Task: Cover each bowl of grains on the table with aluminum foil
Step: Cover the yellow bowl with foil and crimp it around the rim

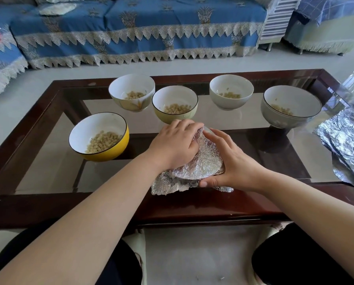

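Note:
A bowl wrapped in crinkled aluminum foil [204, 161] sits near the table's front edge, its body hidden under the foil. My left hand [174, 145] presses the foil down on its left side. My right hand [231, 161] cups the foil on the right side, thumb at the lower rim. Several uncovered bowls of grains stand behind: a yellow bowl [102, 147] at the left, a white flowered bowl [132, 93], a pale green bowl [175, 104], a white bowl [231, 91] and a grey bowl [291, 108] at the right.
More foil sheets [346, 140] lie spread over the table's right edge. The table is glass with a dark wooden frame [28, 124]. A blue covered sofa [131, 27] stands behind it. My knees sit below the front edge.

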The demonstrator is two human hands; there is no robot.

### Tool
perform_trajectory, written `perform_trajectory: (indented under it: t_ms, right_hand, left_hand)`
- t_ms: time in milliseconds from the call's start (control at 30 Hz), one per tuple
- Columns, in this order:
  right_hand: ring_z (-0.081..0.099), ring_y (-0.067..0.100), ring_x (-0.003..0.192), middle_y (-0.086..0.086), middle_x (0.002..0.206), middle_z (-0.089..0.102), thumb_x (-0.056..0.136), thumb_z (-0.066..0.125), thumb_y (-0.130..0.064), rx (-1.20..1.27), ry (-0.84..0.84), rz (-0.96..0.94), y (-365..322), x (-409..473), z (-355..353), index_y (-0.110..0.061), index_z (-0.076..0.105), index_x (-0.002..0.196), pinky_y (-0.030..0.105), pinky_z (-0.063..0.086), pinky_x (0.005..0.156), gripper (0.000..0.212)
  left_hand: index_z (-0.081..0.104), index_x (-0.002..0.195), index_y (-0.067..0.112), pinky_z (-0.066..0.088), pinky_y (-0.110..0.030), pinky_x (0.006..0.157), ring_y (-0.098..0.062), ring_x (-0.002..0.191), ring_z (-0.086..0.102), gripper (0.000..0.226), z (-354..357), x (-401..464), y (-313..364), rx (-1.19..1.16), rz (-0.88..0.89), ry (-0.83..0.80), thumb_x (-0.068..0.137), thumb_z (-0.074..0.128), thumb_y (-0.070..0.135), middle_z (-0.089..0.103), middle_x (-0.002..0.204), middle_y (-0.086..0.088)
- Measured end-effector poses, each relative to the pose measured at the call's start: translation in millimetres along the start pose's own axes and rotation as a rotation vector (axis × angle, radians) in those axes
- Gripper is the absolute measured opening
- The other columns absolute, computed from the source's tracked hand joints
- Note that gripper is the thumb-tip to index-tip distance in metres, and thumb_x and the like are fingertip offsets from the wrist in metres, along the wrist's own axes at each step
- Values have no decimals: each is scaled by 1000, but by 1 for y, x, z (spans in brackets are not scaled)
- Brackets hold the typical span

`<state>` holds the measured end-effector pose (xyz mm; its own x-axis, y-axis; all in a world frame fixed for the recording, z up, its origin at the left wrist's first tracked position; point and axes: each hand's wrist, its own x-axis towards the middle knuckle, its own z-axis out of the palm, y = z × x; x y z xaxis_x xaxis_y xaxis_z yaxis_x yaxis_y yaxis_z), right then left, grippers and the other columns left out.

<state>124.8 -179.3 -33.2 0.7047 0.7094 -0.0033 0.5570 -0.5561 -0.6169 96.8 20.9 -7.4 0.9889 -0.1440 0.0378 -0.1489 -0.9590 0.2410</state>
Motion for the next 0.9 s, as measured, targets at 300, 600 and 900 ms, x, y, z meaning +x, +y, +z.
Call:
perform_trajectory:
  t_ms: [300, 600, 900]
  right_hand:
    - [1, 0, 146, -21, 160, -2, 54, 62, -86, -50, -100, -26, -1, 6, -14, -41, -5, 153, 39, 10, 122, 128]
    - [-12, 5, 149, -21, 161, -10, 61, 68, -73, -65, -168, 21, -2, 6, -21, -39, -16, 152, 38, 2, 122, 129]
    - [-4, 5, 149, -18, 162, -2, 67, 77, -62, -50, -163, 26, -3, 4, -28, -35, -7, 154, 35, 6, 123, 124]
  left_hand:
    - [9, 158, 31, -2, -43, 124, -10, 152, -12, 111, -9, -38, -3, -19, 78, -163, 67, 7, 94, -8, 166, 6]
    - [1, 155, 42, -3, -46, 122, -14, 150, -20, 112, -8, -41, 3, 86, -3, -206, 62, 31, 97, -16, 165, 10]
    - [-1, 152, 54, -2, -49, 120, -12, 149, -23, 106, -10, -39, 11, 24, -77, -250, 61, 35, 96, -19, 164, 12]
